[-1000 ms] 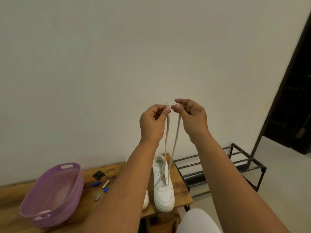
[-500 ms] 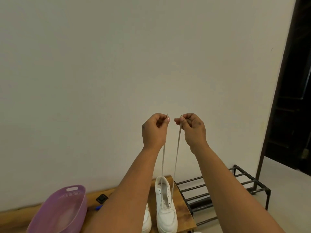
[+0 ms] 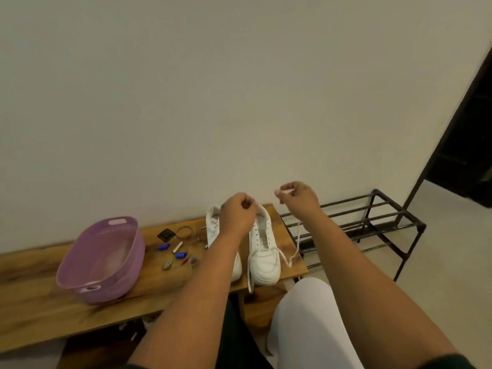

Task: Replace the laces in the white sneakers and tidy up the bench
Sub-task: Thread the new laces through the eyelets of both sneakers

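Two white low-top sneakers (image 3: 263, 251) stand side by side at the right end of the long wooden bench (image 3: 40, 296), toes toward me, heels toward the pale wall (image 3: 213, 89). The left one is mostly hidden behind the left forearm. The right one shows open eyelet rows down its tongue.

A flat white lace (image 3: 288, 258) is threaded low on the right sneaker. One end trails off the toe and hangs over the bench's front edge; the other runs out to the right across the bench top and rises as a thin line toward the right hand.

Left hand (image 3: 238, 215): curled into a loose fist just above the sneakers' collars, fingertips tucked in. I cannot tell whether it pinches anything.

Right hand (image 3: 299, 197): raised beside the bench's right end, in front of the wall, thumb and forefinger pressed together on something small and pale. The lace line leads up that way, so it looks like the lace tip, but it is too small to be sure.

Left of the sneakers, small clutter lies on the bench: a black square piece (image 3: 165, 234), a dark ring (image 3: 184, 232), two blue caps (image 3: 163, 247), a metallic tube (image 3: 177, 247), other bits too small to name.

Farther left sits a purple perforated plastic basket (image 3: 80, 275) with handle slots.

Right of the bench, a black metal shoe rack (image 3: 372, 225) stands on the light floor. A knee in white fabric (image 3: 306, 310) shows at bottom centre.
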